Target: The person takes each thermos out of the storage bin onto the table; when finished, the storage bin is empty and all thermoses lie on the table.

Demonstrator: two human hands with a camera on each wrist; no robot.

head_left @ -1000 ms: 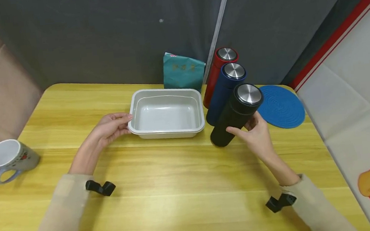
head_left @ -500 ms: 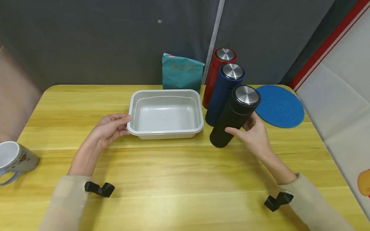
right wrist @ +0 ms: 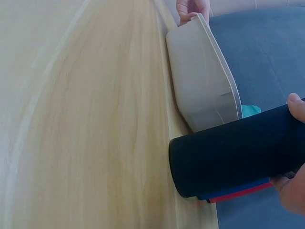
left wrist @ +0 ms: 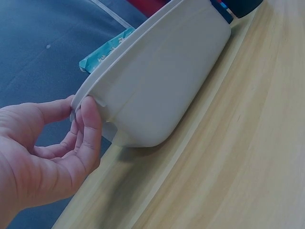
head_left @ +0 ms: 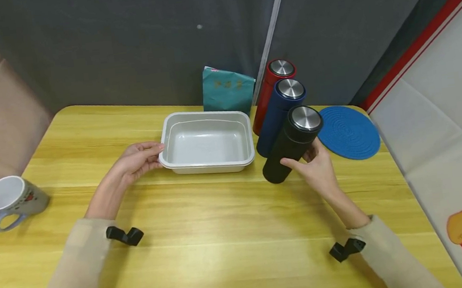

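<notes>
Flask [head_left: 292, 149] first: we see the black one standing on the wooden table [head_left: 207, 240], just right of the white tray [head_left: 207, 142] and nearest of a row of three, with the blue flask [head_left: 280, 110] touching or just behind it and the red flask [head_left: 271, 88] farther back. The right hand [head_left: 318, 167] grasps its lower body, fingers curled round it. The left hand [head_left: 135, 161] pinches the tray's left rim between thumb and fingertips (the left wrist view shows this plainly). We judge the tight row the main risk: tilting or dragging the black flask could knock its blue neighbour over. A smooth body gripped low could also tip at the heavy cap end.
</notes>
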